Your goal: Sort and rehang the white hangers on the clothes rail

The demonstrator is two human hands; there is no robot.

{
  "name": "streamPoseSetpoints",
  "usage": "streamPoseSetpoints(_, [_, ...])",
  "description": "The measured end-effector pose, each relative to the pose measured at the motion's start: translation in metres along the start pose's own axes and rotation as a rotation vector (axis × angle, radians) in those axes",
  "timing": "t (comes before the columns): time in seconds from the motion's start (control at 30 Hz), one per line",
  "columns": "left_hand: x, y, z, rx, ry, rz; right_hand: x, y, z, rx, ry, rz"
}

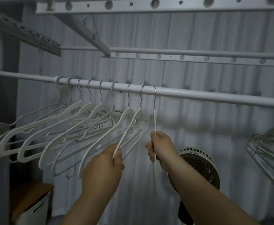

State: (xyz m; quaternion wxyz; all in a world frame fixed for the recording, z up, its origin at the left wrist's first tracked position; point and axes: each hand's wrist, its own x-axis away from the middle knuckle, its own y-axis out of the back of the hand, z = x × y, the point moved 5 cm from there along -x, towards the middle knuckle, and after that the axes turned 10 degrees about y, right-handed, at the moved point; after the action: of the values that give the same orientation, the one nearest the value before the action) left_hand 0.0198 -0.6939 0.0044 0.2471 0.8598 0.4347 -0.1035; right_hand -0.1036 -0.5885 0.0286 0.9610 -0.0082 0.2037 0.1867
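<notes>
Rail [198, 95] round, smooth; left hand [103, 166] pinches slim curved hanger [137, 113], right hand [160, 148] grips edge-on hanger [154, 120].

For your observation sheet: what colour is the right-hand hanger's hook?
Silvery metal hook, clearest in the head view.

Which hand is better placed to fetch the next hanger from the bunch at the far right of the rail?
Probably the right hand: it grips the edge-on hanger, the one nearest the bunch. The left hand grips the neighbouring hanger farther left and would have to cross over.
</notes>
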Motion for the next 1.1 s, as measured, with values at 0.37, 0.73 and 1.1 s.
streamPoseSetpoints(0.37, [-0.004,0.002,0.005,0.017,-0.049,0.007,-0.002,-0.002,0.001,0.07,0.039,0.004])
streamPoseSetpoints(0.73, [0.007,0.016,-0.015,0.094,-0.26,-0.028,0.009,0.022,0.008,0.088,0.1,-0.139])
streamPoseSetpoints(1.1, [0.068,0.006,-0.082,0.325,-0.497,-0.004,0.057,0.112,0.027,0.288,0.312,-0.274])
